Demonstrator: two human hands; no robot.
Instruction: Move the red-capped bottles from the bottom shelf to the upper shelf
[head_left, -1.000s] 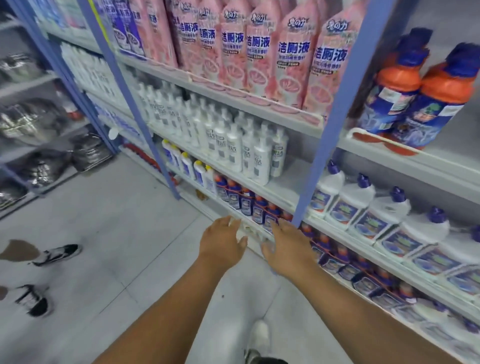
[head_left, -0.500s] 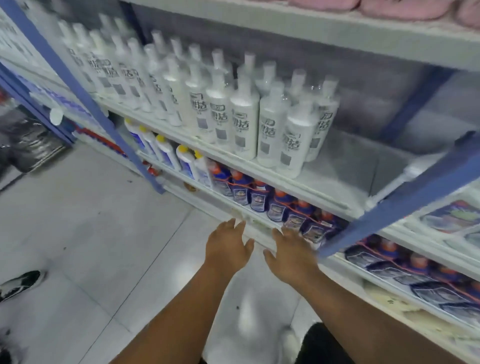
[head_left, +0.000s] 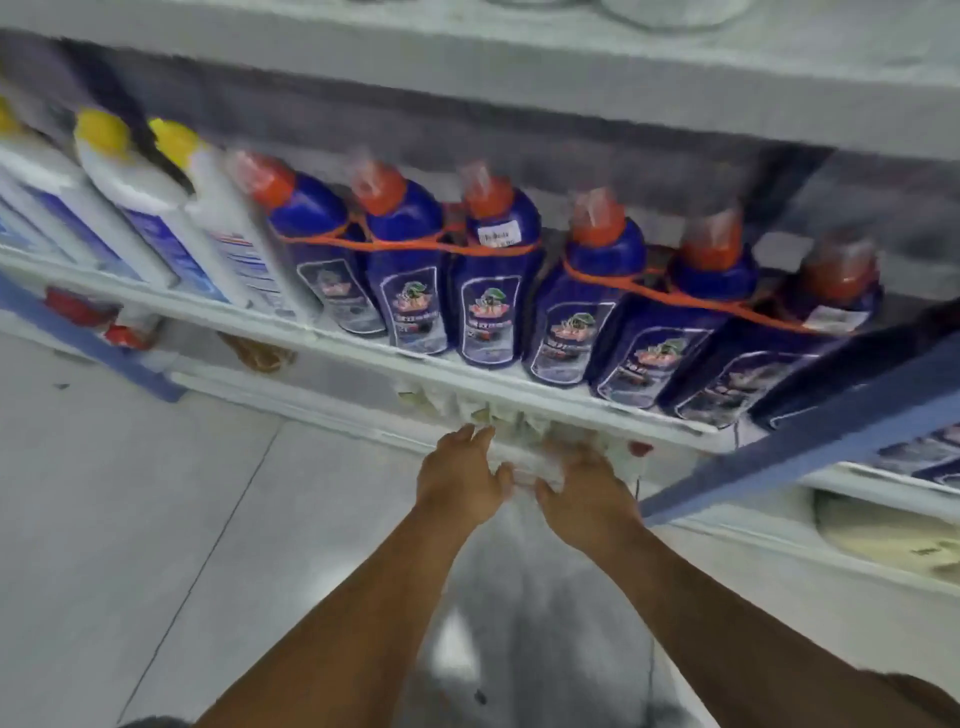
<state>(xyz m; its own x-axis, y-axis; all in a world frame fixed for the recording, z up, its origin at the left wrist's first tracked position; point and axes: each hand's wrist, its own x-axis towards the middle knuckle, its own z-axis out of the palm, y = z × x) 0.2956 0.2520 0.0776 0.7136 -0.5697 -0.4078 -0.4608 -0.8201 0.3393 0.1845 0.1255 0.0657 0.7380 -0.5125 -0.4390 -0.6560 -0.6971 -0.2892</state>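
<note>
White bottles (head_left: 524, 467) lie on the bottom shelf, mostly hidden under the edge of the shelf above; one red cap (head_left: 641, 448) peeks out at their right. My left hand (head_left: 460, 475) and my right hand (head_left: 589, 499) are side by side on these bottles, fingers reaching under the shelf edge (head_left: 363, 358), thumbs pressed on the white pack between them. Blur hides whether the fingers are closed around it. More red caps (head_left: 78, 307) show on the bottom shelf far left.
Directly above my hands stands a row of blue bottles with orange-red caps (head_left: 488, 280), tied with orange string. White yellow-capped bottles (head_left: 130, 192) stand to their left. A blue upright post (head_left: 810, 447) crosses at the right. Grey tiled floor (head_left: 156, 519) lies below left.
I have bent down much lower; the view dropped from the higher shelves to the lowest ones. Both hands went forward and down from mid-air onto the white bottles on the bottom shelf.
</note>
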